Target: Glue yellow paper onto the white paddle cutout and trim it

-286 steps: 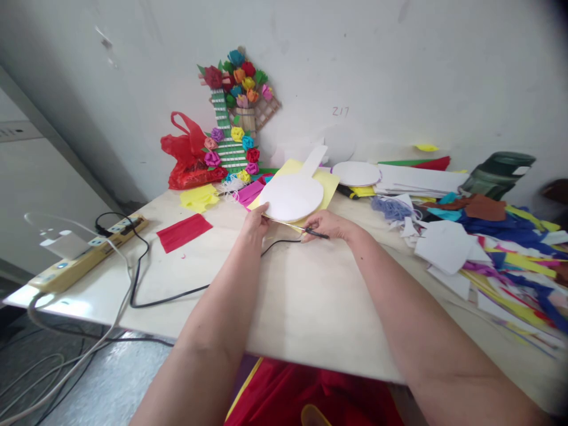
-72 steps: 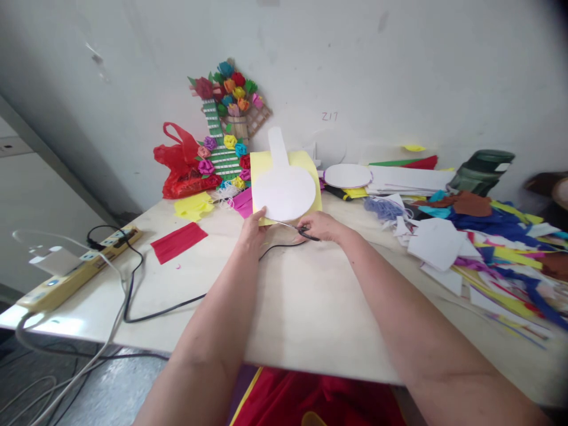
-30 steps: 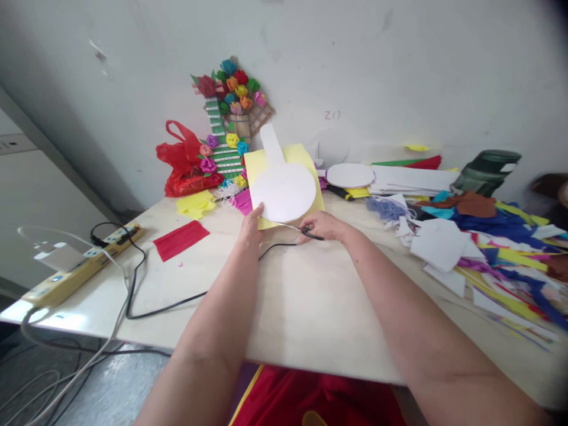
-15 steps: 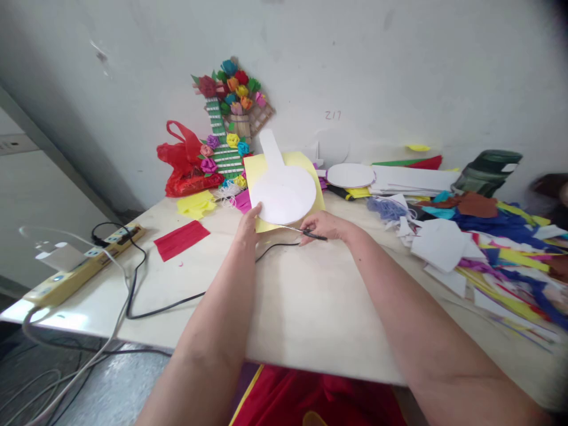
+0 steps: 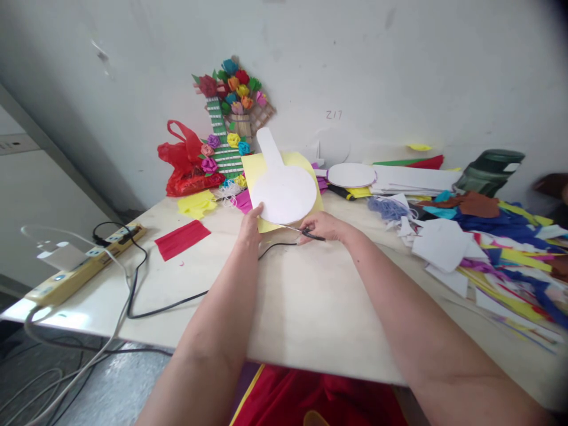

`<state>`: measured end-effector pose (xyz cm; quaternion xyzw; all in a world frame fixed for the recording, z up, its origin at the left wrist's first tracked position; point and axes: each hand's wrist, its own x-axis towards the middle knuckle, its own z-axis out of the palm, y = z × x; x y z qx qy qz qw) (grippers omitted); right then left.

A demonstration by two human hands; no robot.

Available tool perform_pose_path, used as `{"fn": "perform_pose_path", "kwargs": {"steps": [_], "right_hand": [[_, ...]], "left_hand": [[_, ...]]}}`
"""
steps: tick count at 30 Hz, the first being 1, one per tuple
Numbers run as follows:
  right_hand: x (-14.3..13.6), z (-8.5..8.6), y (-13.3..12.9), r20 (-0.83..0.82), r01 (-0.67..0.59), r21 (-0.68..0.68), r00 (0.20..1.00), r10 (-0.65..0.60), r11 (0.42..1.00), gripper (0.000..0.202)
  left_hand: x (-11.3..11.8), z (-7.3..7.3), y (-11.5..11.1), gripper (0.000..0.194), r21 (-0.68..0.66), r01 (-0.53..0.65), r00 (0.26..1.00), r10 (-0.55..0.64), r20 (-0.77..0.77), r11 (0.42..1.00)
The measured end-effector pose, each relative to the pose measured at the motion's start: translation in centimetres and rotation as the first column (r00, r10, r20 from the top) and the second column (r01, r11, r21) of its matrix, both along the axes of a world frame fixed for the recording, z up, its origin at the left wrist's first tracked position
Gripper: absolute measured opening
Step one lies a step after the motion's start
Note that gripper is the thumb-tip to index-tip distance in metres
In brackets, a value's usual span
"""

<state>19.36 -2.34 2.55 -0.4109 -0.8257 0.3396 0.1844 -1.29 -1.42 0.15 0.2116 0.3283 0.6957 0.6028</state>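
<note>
My left hand (image 5: 252,220) pinches the lower left edge of a white paddle-shaped cutout (image 5: 284,194) laid over a sheet of yellow paper (image 5: 254,168). The cutout has a round body and a narrow handle pointing up and left. In my right hand (image 5: 323,226) is a pair of scissors (image 5: 313,235) with black handles. Their blades lie along the bottom edge of the cutout and the yellow paper, pointing left. How far the blades are parted is too small to tell.
A power strip (image 5: 95,263) with cables sits at the left. A red paper piece (image 5: 183,239), a red plastic bag (image 5: 180,171) and a flower craft (image 5: 226,136) stand nearby. Rightward are a white paddle shape (image 5: 351,176), a dark green bottle (image 5: 490,171) and piled scraps (image 5: 501,248).
The cutout and yellow paper have tilted very slightly to the left. Both hands keep nearly the same places, and the scissors stay at the paper's lower edge.
</note>
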Motion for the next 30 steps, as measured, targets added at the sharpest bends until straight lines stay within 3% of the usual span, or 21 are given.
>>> {"fn": "perform_pose_path", "kwargs": {"steps": [9, 15, 20, 30], "right_hand": [[-0.1, 0.2, -0.1, 0.034, -0.012, 0.060, 0.999, 0.010, 0.998, 0.047], [-0.1, 1.0, -0.7, -0.013, -0.039, -0.074, 0.999, 0.039, 0.996, 0.046], [0.0, 1.6, -1.2, 0.001, -0.054, -0.179, 0.998, 0.055, 0.982, 0.047], [0.1, -0.1, 0.0, -0.021, -0.027, -0.119, 0.999, 0.024, 0.993, 0.048]], "left_hand": [[0.0, -0.2, 0.1, 0.026, -0.020, -0.018, 1.000, 0.018, 0.000, 1.000], [-0.2, 0.3, -0.2, 0.026, -0.040, 0.008, 1.000, -0.008, 0.007, 0.999], [-0.4, 0.6, -0.3, 0.031, -0.031, -0.044, 0.999, 0.044, -0.003, 0.999], [-0.1, 0.2, -0.2, 0.032, -0.014, -0.084, 0.996, 0.083, -0.021, 0.996]]}}
